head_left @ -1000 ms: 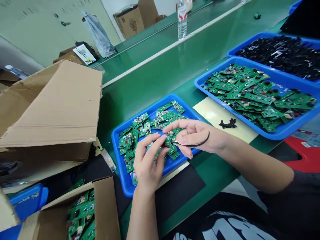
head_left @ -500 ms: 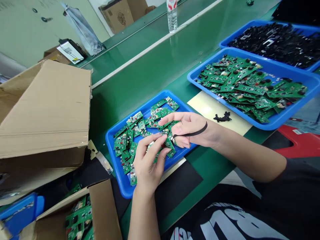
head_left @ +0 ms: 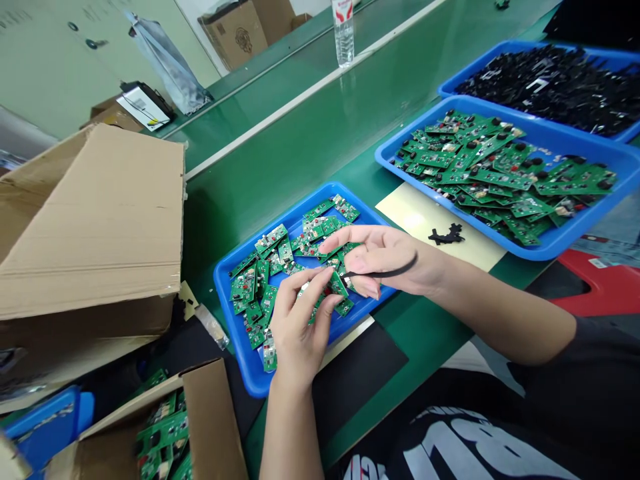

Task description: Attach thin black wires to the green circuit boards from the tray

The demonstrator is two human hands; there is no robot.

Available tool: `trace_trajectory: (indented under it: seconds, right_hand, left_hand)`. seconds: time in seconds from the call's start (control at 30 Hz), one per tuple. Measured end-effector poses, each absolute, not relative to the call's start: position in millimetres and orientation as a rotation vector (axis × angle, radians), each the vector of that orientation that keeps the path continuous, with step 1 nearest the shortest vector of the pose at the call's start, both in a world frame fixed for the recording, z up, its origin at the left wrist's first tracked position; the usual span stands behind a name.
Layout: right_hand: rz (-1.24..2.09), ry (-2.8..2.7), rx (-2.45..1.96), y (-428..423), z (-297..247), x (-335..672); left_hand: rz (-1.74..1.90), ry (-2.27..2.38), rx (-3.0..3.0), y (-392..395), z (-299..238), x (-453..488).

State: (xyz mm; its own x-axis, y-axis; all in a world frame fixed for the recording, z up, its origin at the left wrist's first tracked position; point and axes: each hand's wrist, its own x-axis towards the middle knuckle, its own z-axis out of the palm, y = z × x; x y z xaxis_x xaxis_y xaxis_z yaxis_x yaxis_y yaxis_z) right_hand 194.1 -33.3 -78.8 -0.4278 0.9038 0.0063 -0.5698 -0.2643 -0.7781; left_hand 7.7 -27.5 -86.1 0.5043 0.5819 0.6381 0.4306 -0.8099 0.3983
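Note:
My left hand pinches a small green circuit board between thumb and fingers above the near blue tray. The fingers cover part of that board. My right hand is closed on a thin, curved black strip; its exact kind I cannot make out. One end of the strip points at the board's edge, while the other curves back toward the palm. Whether strip and board touch I cannot tell. Several loose circuit boards lie in the tray under both hands.
At the right, a larger blue tray holds many circuit boards, with a tray of black parts behind it. Small black pieces lie on a yellow sheet. Cardboard boxes stand left. A water bottle stands at the back.
The black strip has tilted slightly in my right hand, and its tip has moved a little left against or beside the board. My left hand keeps its pinch.

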Motion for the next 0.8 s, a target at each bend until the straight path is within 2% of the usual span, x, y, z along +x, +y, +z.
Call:
trace_trajectory:
  seconds: [0.5,0.8]
  right_hand:
    - [1.886,-0.95,-0.568,-38.6,-84.7,181.6]
    - [2.011,-0.881,-0.456,-35.0,-90.4,177.3]
  left_hand:
    - [1.286,1.072,2.294,-28.3,-95.4,4.9]
    - [1.311,0.926,1.96,-30.0,-98.3,4.6]
